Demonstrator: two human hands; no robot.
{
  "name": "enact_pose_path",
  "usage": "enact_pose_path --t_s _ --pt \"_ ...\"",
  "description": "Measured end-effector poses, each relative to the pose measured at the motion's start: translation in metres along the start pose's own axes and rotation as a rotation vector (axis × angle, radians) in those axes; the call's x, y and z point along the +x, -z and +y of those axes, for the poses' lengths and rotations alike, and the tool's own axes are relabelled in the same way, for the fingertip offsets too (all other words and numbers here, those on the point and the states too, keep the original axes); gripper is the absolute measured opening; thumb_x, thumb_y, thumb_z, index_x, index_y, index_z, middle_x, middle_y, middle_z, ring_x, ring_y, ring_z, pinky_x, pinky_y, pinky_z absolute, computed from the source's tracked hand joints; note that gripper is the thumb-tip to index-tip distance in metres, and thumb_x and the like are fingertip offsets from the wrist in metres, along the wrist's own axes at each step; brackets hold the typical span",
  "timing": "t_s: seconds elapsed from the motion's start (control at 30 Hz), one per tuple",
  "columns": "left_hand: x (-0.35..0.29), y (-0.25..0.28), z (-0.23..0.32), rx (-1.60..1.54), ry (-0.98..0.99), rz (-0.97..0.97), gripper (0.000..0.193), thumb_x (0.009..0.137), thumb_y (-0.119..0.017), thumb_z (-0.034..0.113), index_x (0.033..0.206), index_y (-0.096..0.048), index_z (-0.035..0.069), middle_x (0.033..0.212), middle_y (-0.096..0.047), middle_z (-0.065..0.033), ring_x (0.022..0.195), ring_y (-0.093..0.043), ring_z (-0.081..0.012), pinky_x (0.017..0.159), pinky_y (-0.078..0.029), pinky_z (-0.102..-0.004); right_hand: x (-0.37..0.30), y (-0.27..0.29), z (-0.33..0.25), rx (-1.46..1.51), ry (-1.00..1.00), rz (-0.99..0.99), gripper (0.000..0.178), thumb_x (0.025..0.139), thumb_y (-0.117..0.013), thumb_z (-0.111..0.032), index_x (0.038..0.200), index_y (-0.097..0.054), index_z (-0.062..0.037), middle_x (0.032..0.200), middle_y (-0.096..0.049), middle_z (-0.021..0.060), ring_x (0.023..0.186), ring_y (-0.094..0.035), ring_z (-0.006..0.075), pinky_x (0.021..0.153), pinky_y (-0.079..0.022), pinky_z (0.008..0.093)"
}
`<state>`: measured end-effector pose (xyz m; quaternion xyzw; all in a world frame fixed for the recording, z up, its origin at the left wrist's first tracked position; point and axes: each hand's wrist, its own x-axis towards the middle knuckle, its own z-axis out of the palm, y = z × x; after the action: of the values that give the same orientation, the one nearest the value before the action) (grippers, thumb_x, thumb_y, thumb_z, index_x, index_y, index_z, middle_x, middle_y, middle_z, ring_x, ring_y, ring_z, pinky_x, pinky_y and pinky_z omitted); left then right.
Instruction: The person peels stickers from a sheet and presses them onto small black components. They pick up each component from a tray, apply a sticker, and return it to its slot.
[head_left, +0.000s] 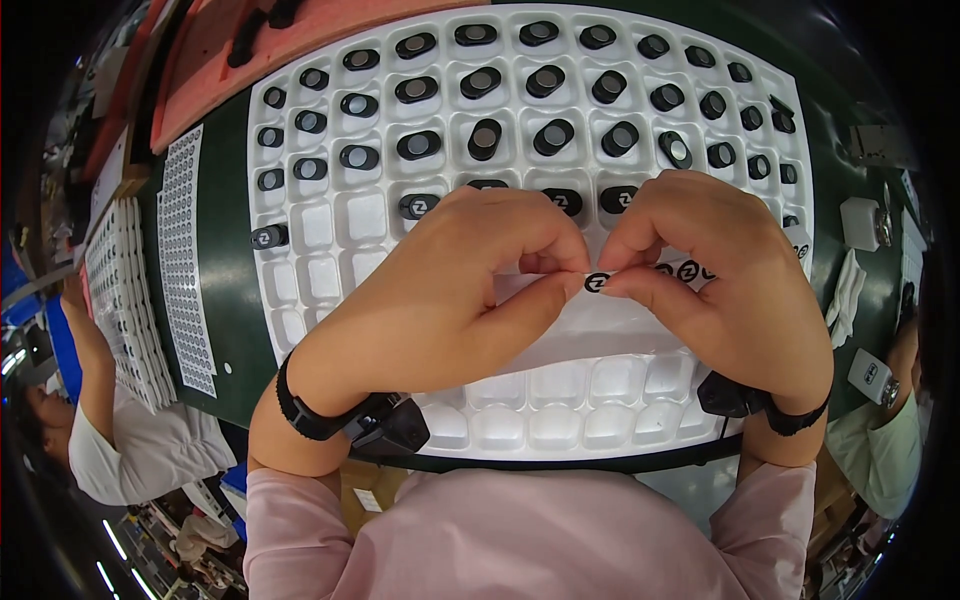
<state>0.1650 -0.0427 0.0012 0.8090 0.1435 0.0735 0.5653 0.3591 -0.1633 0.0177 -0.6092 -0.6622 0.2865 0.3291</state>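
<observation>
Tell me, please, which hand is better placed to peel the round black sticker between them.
Probably the left hand: its fingertips pinch beside that sticker, while the right hand holds the white strip bearing others.

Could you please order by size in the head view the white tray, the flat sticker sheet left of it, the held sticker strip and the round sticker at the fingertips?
1. White tray
2. Flat sticker sheet and held sticker strip: unranked, the strip is partly hidden
3. Round sticker

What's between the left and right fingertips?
One round black sticker shows between the fingertips of the left hand and right hand, head view.
</observation>
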Motion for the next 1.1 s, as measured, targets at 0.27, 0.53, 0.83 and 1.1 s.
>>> enact_pose_path --t_s 0.27,0.53,0.83,1.1 --pt "0.0038 0.0029 -0.0042 -0.019 -0.136 -0.03 0.007 0.084 -0.066 -0.001 0.09 -0.063 0.001 0.082 -0.06 -0.0051 0.076 -0.055 -0.0168 0.071 -0.044 -0.03 0.0006 0.0018 0.0023 0.034 0.027 -0.015 0.02 0.067 -0.079 0.002 0.08 -0.065 -0.002 0.073 -0.063 0.006 0.071 -0.06 0.0237 0.066 -0.047 0.0337" --pt "0.0021 0.0015 0.0005 -0.015 -0.017 0.009 0.007 0.083 -0.068 0.001 0.086 -0.062 0.002 0.08 -0.058 -0.0047 0.075 -0.055 -0.016 0.071 -0.044 -0.0296 -0.0005 0.0005 -0.0021 0.011 0.012 0.02 0.02 0.066 -0.079 0.003 0.08 -0.065 -0.0023 0.072 -0.063 0.0062 0.071 -0.06 0.0241 0.066 -0.047 0.0341" --pt "0.0026 0.0008 0.0007 -0.023 0.038 0.016 0.008 0.084 -0.069 0.002 0.085 -0.061 0.002 0.079 -0.058 -0.004 0.074 -0.055 -0.0154 0.071 -0.045 -0.029 -0.0003 -0.0006 -0.0026 0.004 0.026 0.019 0.018 0.067 -0.076 0.003 0.078 -0.064 -0.0025 0.071 -0.062 0.0059 0.07 -0.059 0.0247 0.067 -0.046 0.035" --pt "0.0026 0.0001 -0.0006 0.005 0.051 0.013 0.008 0.086 -0.068 0.001 0.086 -0.061 0.002 0.079 -0.058 -0.004 0.074 -0.055 -0.0155 0.07 -0.045 -0.0289 -0.0012 0.0032 -0.006 -0.011 -0.036 -0.037 0.015 0.07 -0.072 0.004 0.079 -0.063 -0.0021 0.079 -0.064 0.0068 0.074 -0.06 0.0233 0.069 -0.047 0.0337"
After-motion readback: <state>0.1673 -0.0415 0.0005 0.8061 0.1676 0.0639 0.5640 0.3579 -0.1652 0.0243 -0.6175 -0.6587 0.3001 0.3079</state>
